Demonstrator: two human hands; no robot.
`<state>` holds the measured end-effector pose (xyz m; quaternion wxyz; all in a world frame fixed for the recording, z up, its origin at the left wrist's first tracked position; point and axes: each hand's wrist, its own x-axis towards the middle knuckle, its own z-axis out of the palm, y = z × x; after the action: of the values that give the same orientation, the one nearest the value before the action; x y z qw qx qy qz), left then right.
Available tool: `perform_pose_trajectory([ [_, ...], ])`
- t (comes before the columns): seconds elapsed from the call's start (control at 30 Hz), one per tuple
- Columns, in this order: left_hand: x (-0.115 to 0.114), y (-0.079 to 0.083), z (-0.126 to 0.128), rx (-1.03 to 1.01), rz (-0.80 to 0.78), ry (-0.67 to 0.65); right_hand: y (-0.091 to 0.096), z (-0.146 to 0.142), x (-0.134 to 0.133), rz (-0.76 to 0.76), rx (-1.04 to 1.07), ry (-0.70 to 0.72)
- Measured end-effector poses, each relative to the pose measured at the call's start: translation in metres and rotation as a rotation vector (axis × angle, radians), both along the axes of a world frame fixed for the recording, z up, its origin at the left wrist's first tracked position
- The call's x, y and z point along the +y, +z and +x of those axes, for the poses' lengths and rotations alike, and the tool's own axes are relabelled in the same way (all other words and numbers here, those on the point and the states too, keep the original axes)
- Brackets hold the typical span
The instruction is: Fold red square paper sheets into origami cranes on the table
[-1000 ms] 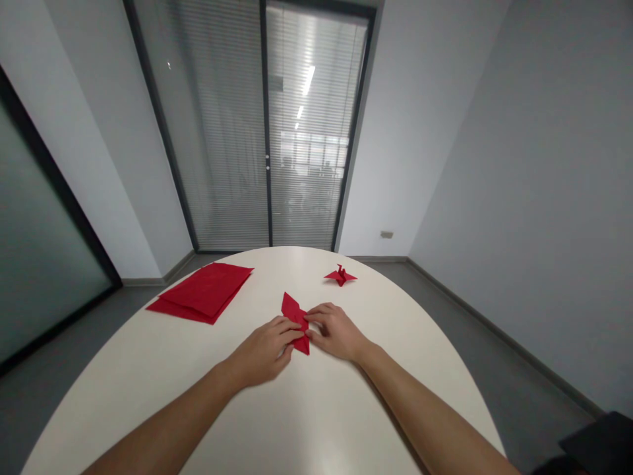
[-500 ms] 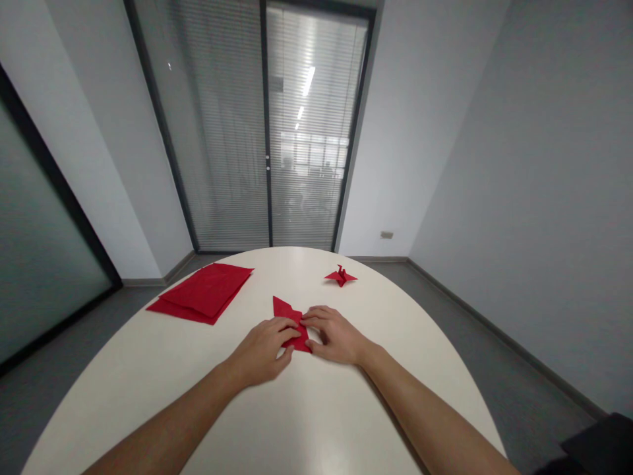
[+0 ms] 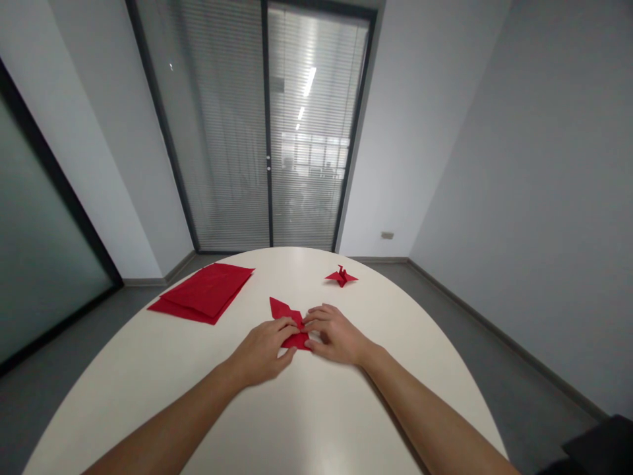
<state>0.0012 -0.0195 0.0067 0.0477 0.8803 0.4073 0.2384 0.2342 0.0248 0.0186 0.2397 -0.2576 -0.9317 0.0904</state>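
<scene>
A partly folded piece of red origami paper lies on the table between my two hands, a pointed flap sticking out toward the far left. From the left, my left hand grips it, fingers across its top and thumb near the front edge. My right hand has curled fingers and thumb on the paper's right edge, pinching it. My fingertips nearly meet over the middle and cover part of the folds there. Farther back on the right stands a finished red paper crane with its wings spread.
Several large red paper sheets lie stacked at the left rear of the round white table. Beyond its far edge are a glass partition with blinds and a white wall with a socket. A dark object shows at lower right.
The paper's pointed far-left flap has shifted slightly left. My fingertips have moved a little closer together over the middle folds, and both hands stay on the paper.
</scene>
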Motion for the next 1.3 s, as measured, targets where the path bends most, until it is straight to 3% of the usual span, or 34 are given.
perform_pose_trajectory([
  [0.17,0.003,-0.005,0.0,-0.045,0.026,0.008,0.002,0.0,-0.001,-0.008,-0.021,-0.001],
  [0.4,0.005,-0.012,-0.003,-0.051,0.037,0.025,0.001,0.005,0.0,-0.032,-0.05,-0.121],
  [0.77,0.004,-0.006,0.0,-0.055,0.024,0.047,0.003,-0.004,-0.003,-0.014,-0.029,-0.04],
  [1.3,0.01,-0.006,-0.001,-0.126,-0.055,0.153,0.0,-0.004,-0.001,-0.003,-0.017,-0.088],
])
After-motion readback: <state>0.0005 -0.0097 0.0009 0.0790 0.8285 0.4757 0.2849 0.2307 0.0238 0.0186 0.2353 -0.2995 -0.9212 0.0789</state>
